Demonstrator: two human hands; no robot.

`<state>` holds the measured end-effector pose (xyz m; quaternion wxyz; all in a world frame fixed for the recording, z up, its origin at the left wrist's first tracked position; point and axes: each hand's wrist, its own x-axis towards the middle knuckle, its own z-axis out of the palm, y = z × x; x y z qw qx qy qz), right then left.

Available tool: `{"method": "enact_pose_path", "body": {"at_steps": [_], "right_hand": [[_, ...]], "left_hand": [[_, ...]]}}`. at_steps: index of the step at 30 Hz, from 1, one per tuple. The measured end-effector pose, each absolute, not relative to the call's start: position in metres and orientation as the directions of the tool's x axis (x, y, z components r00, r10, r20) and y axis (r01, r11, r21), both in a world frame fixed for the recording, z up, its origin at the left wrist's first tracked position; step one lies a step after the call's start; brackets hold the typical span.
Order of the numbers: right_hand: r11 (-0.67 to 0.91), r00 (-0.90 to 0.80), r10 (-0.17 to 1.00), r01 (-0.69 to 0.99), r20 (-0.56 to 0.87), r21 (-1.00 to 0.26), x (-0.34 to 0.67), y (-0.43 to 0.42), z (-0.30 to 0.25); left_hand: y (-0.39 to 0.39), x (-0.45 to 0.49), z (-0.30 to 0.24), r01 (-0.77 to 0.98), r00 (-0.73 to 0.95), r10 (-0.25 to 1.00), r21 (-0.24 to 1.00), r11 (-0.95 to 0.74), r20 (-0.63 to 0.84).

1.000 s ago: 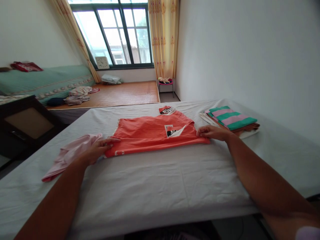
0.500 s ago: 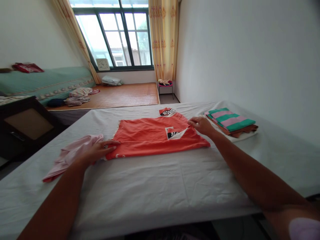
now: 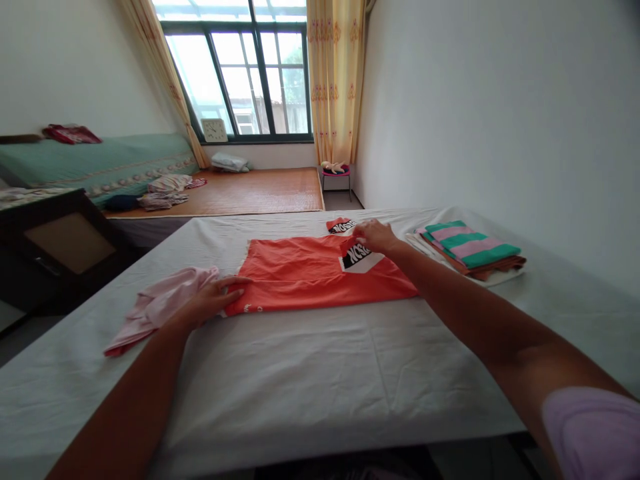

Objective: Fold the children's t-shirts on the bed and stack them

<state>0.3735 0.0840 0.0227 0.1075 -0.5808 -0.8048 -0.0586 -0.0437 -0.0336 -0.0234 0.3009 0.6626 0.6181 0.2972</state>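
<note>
An orange shirt point(image 3: 310, 273) lies partly folded on the white sheet of a table point(image 3: 320, 373). My left hand point(image 3: 213, 300) rests on the shirt's near left corner, fingers laid flat and pressing it down. My right hand point(image 3: 375, 235) is at the far right of the shirt, fingers closed on the sleeve beside a black-and-white printed patch point(image 3: 357, 255). A second printed sleeve end point(image 3: 343, 225) sticks out behind that hand. A pink garment point(image 3: 155, 307) lies crumpled left of my left hand.
A folded stack topped with green-and-pink stripes point(image 3: 470, 247) sits at the table's right. A dark cabinet point(image 3: 55, 247) stands at left. Beyond are a wooden platform point(image 3: 240, 190) with loose clothes, a small stool point(image 3: 336, 175) and a window point(image 3: 245, 73).
My right hand moved from the shirt's near right corner up to the far sleeve and took hold of it. The printed patch is turned over. My left hand stayed in place.
</note>
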Motion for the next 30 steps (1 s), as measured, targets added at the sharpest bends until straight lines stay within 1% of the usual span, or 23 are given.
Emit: {"method": "enact_pose_path", "body": {"at_steps": [2, 3, 4, 5, 7, 8, 9, 10, 11, 13, 15, 17, 19, 22, 24, 26, 28, 30], "right_hand": [[0.348, -0.291, 0.864, 0.935, 0.412, -0.070, 0.367, 0.076, 0.022], [0.389, -0.312, 0.837, 0.917, 0.449, -0.089, 0.365, 0.071, 0.019], [0.440, -0.353, 0.822, 0.891, 0.447, -0.107, 0.364, 0.064, 0.015], [0.493, -0.408, 0.815, 0.862, 0.411, -0.123, 0.363, 0.056, 0.010], [0.570, -0.514, 0.806, 0.808, 0.293, -0.151, 0.364, 0.041, -0.007], [0.592, -0.550, 0.799, 0.789, 0.241, -0.162, 0.366, 0.035, -0.016], [0.604, -0.571, 0.795, 0.779, 0.206, -0.170, 0.369, 0.030, -0.027], [0.606, -0.579, 0.794, 0.776, 0.187, -0.173, 0.371, 0.025, -0.038], [0.601, -0.575, 0.799, 0.780, 0.177, -0.174, 0.374, 0.022, -0.048], [0.572, -0.551, 0.820, 0.802, 0.155, -0.173, 0.379, 0.020, -0.065], [0.537, -0.522, 0.843, 0.826, 0.127, -0.170, 0.384, 0.020, -0.076], [0.520, -0.509, 0.854, 0.838, 0.107, -0.162, 0.390, 0.023, -0.080], [0.499, -0.489, 0.867, 0.855, 0.101, -0.142, 0.401, 0.028, -0.082], [0.404, -0.393, 0.913, 0.907, 0.104, -0.119, 0.424, 0.040, -0.085], [0.346, -0.334, 0.936, 0.932, 0.112, -0.111, 0.437, 0.047, -0.088], [0.327, -0.315, 0.940, 0.941, 0.128, -0.089, 0.445, 0.052, -0.092], [0.330, -0.319, 0.936, 0.942, 0.147, -0.057, 0.447, 0.054, -0.094], [0.331, -0.322, 0.932, 0.943, 0.165, -0.031, 0.445, 0.053, -0.096]], "left_hand": [[-0.033, -0.047, -0.023, 0.672, 0.043, 0.999, 0.739, -0.046, 0.023], [-0.033, -0.048, -0.023, 0.707, 0.048, 0.998, 0.703, -0.069, 0.050], [-0.033, -0.049, -0.023, 0.751, 0.051, 0.993, 0.651, -0.106, 0.102], [-0.033, -0.049, -0.024, 0.798, 0.051, 0.983, 0.584, -0.148, 0.179], [-0.032, -0.045, -0.027, 0.874, 0.050, 0.929, 0.434, -0.219, 0.368], [-0.031, -0.042, -0.029, 0.895, 0.067, 0.895, 0.371, -0.250, 0.441], [-0.030, -0.037, -0.033, 0.903, 0.106, 0.870, 0.321, -0.287, 0.481], [-0.029, -0.031, -0.037, 0.899, 0.171, 0.862, 0.283, -0.334, 0.477], [-0.028, -0.025, -0.042, 0.887, 0.252, 0.868, 0.257, -0.384, 0.429], [-0.026, -0.013, -0.051, 0.872, 0.368, 0.889, 0.231, -0.432, 0.272], [-0.025, -0.005, -0.059, 0.892, 0.381, 0.913, 0.202, -0.404, 0.145], [-0.024, -0.004, -0.064, 0.915, 0.353, 0.930, 0.173, -0.366, 0.101], [-0.023, -0.010, -0.066, 0.925, 0.335, 0.937, 0.154, -0.346, 0.095], [-0.020, -0.027, -0.065, 0.943, 0.279, 0.953, 0.154, -0.295, 0.113], [-0.018, -0.038, -0.062, 0.959, 0.216, 0.966, 0.156, -0.238, 0.144], [-0.016, -0.040, -0.056, 0.974, 0.164, 0.965, 0.123, -0.192, 0.204], [-0.012, -0.030, -0.050, 0.976, 0.183, 0.943, 0.065, -0.208, 0.277], [-0.005, -0.009, -0.047, 0.953, 0.283, 0.915, 0.024, -0.302, 0.289]]}}
